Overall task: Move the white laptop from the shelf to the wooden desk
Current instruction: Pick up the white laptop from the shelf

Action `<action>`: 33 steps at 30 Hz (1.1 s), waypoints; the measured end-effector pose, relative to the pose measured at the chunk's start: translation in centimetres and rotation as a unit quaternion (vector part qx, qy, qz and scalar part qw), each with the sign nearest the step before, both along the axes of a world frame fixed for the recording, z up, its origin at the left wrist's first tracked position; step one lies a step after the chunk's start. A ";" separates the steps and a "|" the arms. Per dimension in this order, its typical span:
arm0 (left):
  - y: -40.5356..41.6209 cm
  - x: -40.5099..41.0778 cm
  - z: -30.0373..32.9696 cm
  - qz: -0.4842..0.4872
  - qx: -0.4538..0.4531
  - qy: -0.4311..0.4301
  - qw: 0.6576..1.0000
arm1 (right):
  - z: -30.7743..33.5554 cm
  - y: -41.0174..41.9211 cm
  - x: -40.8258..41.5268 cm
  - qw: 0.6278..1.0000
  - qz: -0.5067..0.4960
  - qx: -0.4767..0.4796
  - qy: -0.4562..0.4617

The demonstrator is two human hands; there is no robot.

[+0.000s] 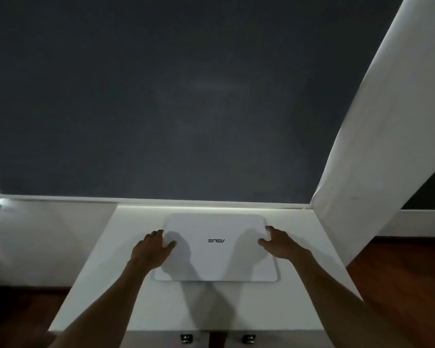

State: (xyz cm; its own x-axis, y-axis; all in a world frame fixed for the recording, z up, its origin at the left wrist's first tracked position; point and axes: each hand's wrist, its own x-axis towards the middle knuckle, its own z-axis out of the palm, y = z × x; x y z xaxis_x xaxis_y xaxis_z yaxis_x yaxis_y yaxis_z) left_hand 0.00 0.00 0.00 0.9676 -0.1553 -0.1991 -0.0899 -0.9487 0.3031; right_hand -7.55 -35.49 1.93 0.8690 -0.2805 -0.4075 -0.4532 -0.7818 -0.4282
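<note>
Now we are gripping the closed white laptop (216,249), lying flat on the white shelf (106,285), with our left hand (152,251) at nine o'clock and right hand (283,243) at three.

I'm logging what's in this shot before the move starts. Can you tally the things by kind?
White laptop, closed, on the white shelf top: 1
Hands, left hand and right hand, at the laptop's side edges: 2
Metal knobs on the shelf front: 2
Total: 5
</note>
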 end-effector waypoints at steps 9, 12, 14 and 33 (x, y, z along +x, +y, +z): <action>-1.2 -0.4 -2.6 0.098 -0.066 0.096 0.988 | -4.7 1.1 -0.1 0.991 -0.119 0.034 0.046; -2.0 -0.4 -3.0 0.138 -0.087 0.094 0.982 | -5.3 1.7 0.9 0.977 -0.189 0.079 0.051; -2.2 -0.4 -3.2 0.154 -0.094 0.095 0.979 | -5.3 1.9 1.2 0.970 -0.218 0.094 0.055; -4.0 2.3 0.8 0.181 -0.311 -0.100 0.928 | -0.3 2.8 0.1 0.885 -0.376 0.155 -0.225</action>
State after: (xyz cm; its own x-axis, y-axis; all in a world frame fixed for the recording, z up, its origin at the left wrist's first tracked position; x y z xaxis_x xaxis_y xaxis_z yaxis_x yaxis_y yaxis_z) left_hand 2.33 -4.05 0.81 0.9867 0.1620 0.0093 0.0867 -0.5747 0.8138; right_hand -7.49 -32.70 1.67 0.5779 -0.7842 -0.2259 -0.5243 -0.1446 -0.8392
